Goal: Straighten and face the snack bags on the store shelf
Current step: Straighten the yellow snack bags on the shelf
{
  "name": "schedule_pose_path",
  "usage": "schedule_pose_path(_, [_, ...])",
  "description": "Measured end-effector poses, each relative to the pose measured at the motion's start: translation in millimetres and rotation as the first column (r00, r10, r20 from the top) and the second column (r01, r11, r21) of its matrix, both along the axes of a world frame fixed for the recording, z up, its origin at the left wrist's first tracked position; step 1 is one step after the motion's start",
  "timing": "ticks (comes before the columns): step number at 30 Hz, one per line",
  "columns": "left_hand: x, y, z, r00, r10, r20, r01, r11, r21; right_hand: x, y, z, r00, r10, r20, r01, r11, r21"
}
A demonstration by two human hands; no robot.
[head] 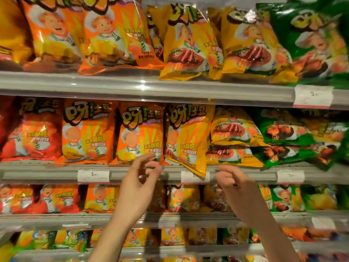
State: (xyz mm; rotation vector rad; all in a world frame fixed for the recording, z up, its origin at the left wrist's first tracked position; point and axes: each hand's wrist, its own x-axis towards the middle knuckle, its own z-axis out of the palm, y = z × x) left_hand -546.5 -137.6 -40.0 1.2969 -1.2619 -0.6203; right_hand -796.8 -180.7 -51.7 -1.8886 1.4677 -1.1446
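On the middle shelf a yellow snack bag [186, 137] stands upright, tilted, its bottom corner hanging over the shelf edge [56, 174]. Left of it stand two upright orange bags [139, 133], [87, 131]. To its right, yellow bags [234, 129] and green bags [283, 133] lie flat in stacks. My left hand [139, 184] is raised just below the orange bag's bottom edge, fingers loosely curled, holding nothing. My right hand [234, 182] hovers below the flat yellow bags, fingers loosely curled and empty. Neither hand plainly touches a bag.
The shelf above carries orange, yellow and green bags [188, 44] behind a clear rail. Price tags [93, 175] sit on the shelf edge. Lower shelves [94, 216] hold more snack bags. A red bag [34, 135] stands at the far left.
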Motion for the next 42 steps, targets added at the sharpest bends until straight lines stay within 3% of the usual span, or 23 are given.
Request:
schedule_pose_path(3, [7.7,-16.5,9.3,0.998,-0.010,0.063,0.013,0.998,-0.055,16.8,-7.5,11.2,0.999,-0.018,0.042,0.017,0.999,0.034])
schedule_pose_path(5, [17.0,-31.6,7.9,0.968,0.049,0.245,-0.020,0.993,-0.120,30.9,-14.4,11.3,0.995,-0.033,0.097,0.028,0.998,0.052])
schedule_pose_path(7, [25.1,-46.5,4.4,0.868,0.138,0.476,-0.047,0.979,-0.199,44.9,-22.4,8.5,0.992,-0.080,0.094,0.078,0.997,0.020])
schedule_pose_path(10, [32.9,-61.9,1.3,0.696,0.214,0.686,-0.048,0.966,-0.253,61.5,-28.5,9.4,0.982,-0.188,-0.001,0.186,0.974,-0.132])
schedule_pose_path(14, [42.0,-68.5,-1.2,0.523,0.299,0.798,-0.069,0.948,-0.309,75.7,-29.5,20.1,0.966,-0.246,-0.073,0.236,0.964,-0.124])
schedule_pose_path(20, [46.2,-70.0,4.6,0.446,0.328,0.833,-0.097,0.943,-0.319,81.7,-33.2,21.2,0.965,-0.246,-0.089,0.239,0.968,-0.077])
schedule_pose_path(28, [51.1,-68.1,4.1,0.479,0.310,0.821,-0.102,0.949,-0.298,72.8,-38.0,27.3,0.977,-0.205,0.057,0.204,0.979,0.009])
schedule_pose_path(31, [50.7,-64.9,7.3,0.563,0.295,0.772,-0.088,0.950,-0.299,68.5,-39.2,30.2,0.973,-0.180,0.145,0.181,0.983,0.002])
schedule_pose_path(33, [45.2,-62.8,12.8,0.665,0.251,0.703,-0.063,0.957,-0.282,66.1,-39.0,34.2,0.961,-0.173,0.214,0.174,0.985,0.015])
schedule_pose_path(36, [29.8,-61.0,25.5,0.822,0.102,0.560,-0.016,0.988,-0.157,60.3,-39.2,39.7,0.942,-0.137,0.305,0.135,0.990,0.029])
schedule_pose_path(42, [9.3,-65.7,49.3,0.904,-0.202,0.377,0.159,0.977,0.143,57.9,-35.5,44.6,0.910,-0.110,0.400,0.067,0.990,0.121])
